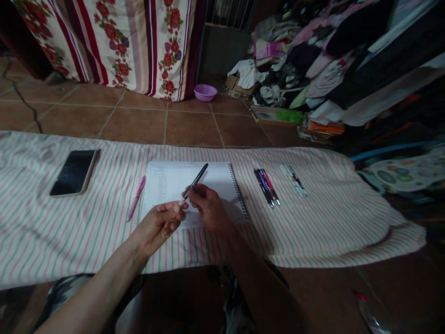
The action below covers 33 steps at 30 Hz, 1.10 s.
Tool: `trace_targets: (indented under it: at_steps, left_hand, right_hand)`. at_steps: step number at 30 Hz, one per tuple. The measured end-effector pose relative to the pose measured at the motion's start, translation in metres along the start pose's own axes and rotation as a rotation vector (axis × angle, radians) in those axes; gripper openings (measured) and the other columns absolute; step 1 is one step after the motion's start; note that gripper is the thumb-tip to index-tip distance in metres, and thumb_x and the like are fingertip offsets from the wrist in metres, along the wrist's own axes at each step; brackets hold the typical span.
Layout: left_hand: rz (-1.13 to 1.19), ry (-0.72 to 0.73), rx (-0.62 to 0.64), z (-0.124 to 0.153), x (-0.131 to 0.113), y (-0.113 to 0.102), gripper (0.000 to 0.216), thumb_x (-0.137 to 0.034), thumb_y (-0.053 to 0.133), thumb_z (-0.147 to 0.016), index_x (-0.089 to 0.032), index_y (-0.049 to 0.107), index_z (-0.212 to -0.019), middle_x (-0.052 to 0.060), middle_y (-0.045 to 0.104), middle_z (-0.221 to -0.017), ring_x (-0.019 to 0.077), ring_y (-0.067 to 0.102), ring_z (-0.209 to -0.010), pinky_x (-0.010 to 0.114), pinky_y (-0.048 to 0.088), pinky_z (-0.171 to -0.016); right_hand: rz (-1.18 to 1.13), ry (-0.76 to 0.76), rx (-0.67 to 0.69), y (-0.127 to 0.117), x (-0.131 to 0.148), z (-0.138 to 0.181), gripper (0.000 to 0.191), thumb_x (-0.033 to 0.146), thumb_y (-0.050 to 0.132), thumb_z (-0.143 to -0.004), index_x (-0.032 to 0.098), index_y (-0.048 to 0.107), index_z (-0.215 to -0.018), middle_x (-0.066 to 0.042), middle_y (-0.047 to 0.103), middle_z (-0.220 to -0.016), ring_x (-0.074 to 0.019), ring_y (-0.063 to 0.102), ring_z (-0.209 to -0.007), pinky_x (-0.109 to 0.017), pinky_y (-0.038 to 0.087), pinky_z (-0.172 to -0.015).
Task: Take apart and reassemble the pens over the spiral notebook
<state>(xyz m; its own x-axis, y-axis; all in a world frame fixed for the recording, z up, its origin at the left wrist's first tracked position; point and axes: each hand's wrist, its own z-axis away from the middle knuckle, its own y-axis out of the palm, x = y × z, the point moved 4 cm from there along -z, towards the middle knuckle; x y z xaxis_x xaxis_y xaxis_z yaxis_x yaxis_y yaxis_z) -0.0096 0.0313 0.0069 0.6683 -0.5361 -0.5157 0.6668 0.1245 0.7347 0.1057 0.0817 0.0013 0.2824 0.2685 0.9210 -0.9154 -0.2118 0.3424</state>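
Between left hand point(158, 227) and right hand point(208, 208): black pen point(193, 184), just above notebook point(222, 178). Left hand pinches tip end, right hand pinches barrel. Likely best: grip firm, keep pen straight, go gently.

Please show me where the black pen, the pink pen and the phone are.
black pen point(195, 182), head view, middle of its barrel.
pink pen point(136, 198), head view, middle of its body.
phone point(73, 172), head view, centre of its dark screen.

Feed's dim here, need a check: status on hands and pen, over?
Left hand and right hand both pinch black pen. Pen held over spiral notebook. Pink pen and phone lie on cloth to its left.
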Motion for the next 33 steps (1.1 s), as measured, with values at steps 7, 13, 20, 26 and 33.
trace_targets:
  at_steps: [7,13,20,26,33]
  left_hand:
    - [0.008,0.005,-0.004,0.0004,-0.0006,0.0013,0.008,-0.003,0.069,-0.061,-0.005,0.065,-0.069,0.001,0.054,-0.055,0.001,0.039,-0.041,0.008,0.035,-0.036]
    - [-0.004,-0.008,0.004,0.0002,0.0004,-0.0001,0.013,-0.007,0.069,-0.064,-0.004,0.065,-0.076,0.001,0.053,-0.056,0.0004,0.037,-0.041,0.008,0.032,-0.035]
    - [-0.021,-0.005,-0.002,-0.0012,0.0019,-0.0028,0.012,-0.007,0.069,-0.063,-0.005,0.065,-0.074,0.001,0.053,-0.057,0.0006,0.039,-0.041,0.007,0.031,-0.034]
    - [-0.021,-0.011,-0.003,-0.0011,0.002,-0.0027,0.014,-0.007,0.069,-0.064,-0.004,0.066,-0.077,0.001,0.053,-0.057,0.0002,0.037,-0.04,0.007,0.027,-0.031]
    - [-0.012,-0.008,-0.03,0.0008,0.0014,0.0017,0.009,-0.002,0.066,-0.063,-0.004,0.066,-0.072,0.002,0.054,-0.056,0.0011,0.038,-0.042,0.008,0.034,-0.035]
  right_hand:
    - [-0.03,-0.005,0.02,0.003,0.0008,0.0014,0.029,0.041,0.066,-0.07,0.021,0.062,-0.092,-0.002,0.066,-0.088,-0.0089,0.045,-0.059,-0.023,0.029,-0.048]
    - [-0.024,-0.008,0.002,-0.0016,-0.0001,-0.0024,0.019,0.031,0.066,-0.071,0.02,0.065,-0.086,-0.002,0.068,-0.082,-0.0076,0.04,-0.054,-0.023,0.027,-0.047]
    - [-0.002,-0.041,-0.022,0.002,0.0021,0.0013,0.022,0.036,0.069,-0.067,0.02,0.06,-0.079,0.001,0.063,-0.071,-0.0078,0.044,-0.054,-0.023,0.029,-0.049]
    - [0.013,-0.014,0.028,-0.0003,0.0026,-0.0001,0.022,0.035,0.062,-0.074,0.021,0.065,-0.091,-0.004,0.068,-0.091,-0.009,0.044,-0.059,-0.024,0.027,-0.048]
    - [0.088,-0.046,-0.078,0.0013,0.0041,0.0024,0.019,0.032,0.072,-0.064,0.019,0.058,-0.068,0.004,0.059,-0.062,-0.0083,0.043,-0.053,-0.025,0.031,-0.054]
